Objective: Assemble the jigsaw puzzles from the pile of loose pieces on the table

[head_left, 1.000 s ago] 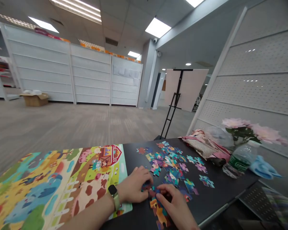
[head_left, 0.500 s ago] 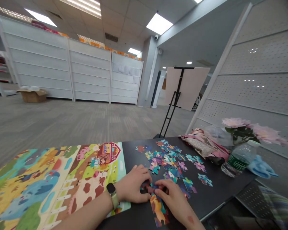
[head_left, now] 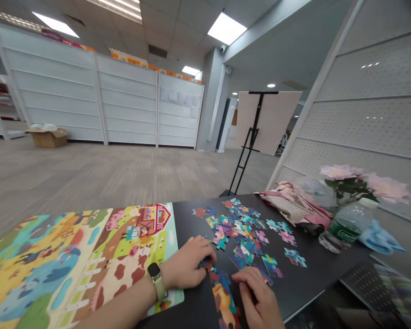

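Observation:
My left hand, with a watch on its wrist, rests on the black table with its fingers curved and closed over a dark jigsaw puzzle piece, partly hidden under them. Just below those fingers lies a strip of joined puzzle pieces showing an orange animal; its lower end runs out of view. To the strip's right is my right hand, its fingers loosely bent and its thumb apart, with nothing visible in it. Loose puzzle pieces in blue, purple and teal lie scattered beyond both hands.
A colourful farm-and-animal picture mat covers the left of the black table. Along the right side are a patterned cloth bag, a water bottle, pink flowers and a blue cloth. An easel stands behind.
My right hand has drawn back to the right and down, away from the joined strip, and its fingers have come off the pieces. My left hand stays nearly in place.

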A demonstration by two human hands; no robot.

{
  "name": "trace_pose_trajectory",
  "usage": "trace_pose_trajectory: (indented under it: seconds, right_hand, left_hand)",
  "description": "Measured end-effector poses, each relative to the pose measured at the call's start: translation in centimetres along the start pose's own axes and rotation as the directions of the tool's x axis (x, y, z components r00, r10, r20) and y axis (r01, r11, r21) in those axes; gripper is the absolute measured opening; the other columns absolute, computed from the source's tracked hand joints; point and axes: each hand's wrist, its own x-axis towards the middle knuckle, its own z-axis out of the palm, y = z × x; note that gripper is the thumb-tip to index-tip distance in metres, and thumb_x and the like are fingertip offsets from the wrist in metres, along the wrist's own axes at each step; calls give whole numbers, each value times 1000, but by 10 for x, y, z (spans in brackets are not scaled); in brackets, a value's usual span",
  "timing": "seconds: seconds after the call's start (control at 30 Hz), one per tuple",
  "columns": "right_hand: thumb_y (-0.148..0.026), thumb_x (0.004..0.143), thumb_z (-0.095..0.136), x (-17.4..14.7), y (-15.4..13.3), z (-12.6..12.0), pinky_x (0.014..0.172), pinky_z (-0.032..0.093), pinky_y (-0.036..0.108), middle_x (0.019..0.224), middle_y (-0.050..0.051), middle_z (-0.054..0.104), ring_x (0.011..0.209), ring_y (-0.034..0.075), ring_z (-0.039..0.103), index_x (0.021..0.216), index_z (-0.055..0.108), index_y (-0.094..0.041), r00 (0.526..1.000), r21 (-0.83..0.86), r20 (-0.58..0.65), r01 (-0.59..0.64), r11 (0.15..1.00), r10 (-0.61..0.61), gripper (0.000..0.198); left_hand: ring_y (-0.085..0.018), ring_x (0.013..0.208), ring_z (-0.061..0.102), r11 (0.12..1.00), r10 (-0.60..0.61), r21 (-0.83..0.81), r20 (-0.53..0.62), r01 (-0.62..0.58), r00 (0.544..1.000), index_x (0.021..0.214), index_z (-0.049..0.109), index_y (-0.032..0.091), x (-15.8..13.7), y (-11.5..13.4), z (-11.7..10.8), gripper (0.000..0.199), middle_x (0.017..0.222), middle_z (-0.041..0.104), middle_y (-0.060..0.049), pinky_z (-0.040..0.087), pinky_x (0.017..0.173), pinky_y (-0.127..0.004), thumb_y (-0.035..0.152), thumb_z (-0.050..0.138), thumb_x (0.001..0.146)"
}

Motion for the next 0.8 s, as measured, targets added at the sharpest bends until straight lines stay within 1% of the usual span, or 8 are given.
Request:
trace_pose_trajectory:
  seconds: [0.2,0.37,0.47,0.6,0.7,0.8]
  right_hand:
    - [-13,93,41,-3,3,4,71,55,28,85,4,67,81,19,67,91,66,-24,999,-35,8,-34,999,35,27]
    - [-12,91,43,-5,9,7,71,55,28,85,4,68,80,19,68,96,67,-23,998,-41,-27,-59,997,57,28]
    - [-12,89,45,-7,15,8,71,55,27,83,3,68,77,19,69,96,68,-23,998,-27,-5,-57,998,57,26]
    - [-12,90,43,-8,14,7,73,55,28,82,4,67,79,19,68,98,68,-21,994,-27,38,-99,995,100,27]
    - [-12,89,44,-3,5,4,78,55,30,89,6,68,86,20,67,97,69,-21,989,-34,108,-101,994,104,27]
    - [-12,80,54,5,-9,2,92,52,35,108,8,70,105,24,64,100,73,-23,971,-67,227,-58,996,72,29]
  left_hand:
    - [-21,102,51,1000,4,-10,-8,-4,1000,97,55,28,0,-2,2,37,105,59,3,36,89,-36,13,56,63]
    - [-21,100,49,1000,4,17,-30,-4,1000,92,55,27,0,1,5,36,99,58,2,36,86,-36,10,54,60]
    - [-22,99,49,999,11,46,-31,-10,999,91,55,26,0,1,7,39,98,57,1,37,85,-35,9,55,57]
    - [-21,96,51,998,66,19,-25,-65,998,96,54,26,-1,-2,10,47,99,57,1,39,89,-36,9,57,52]
    - [-22,96,53,995,92,29,-29,-91,995,100,54,26,0,-2,9,53,102,56,0,41,94,-38,9,58,50]
    - [-24,97,55,990,106,88,27,-108,994,105,53,26,1,4,4,57,105,56,-2,44,91,-38,9,59,52]
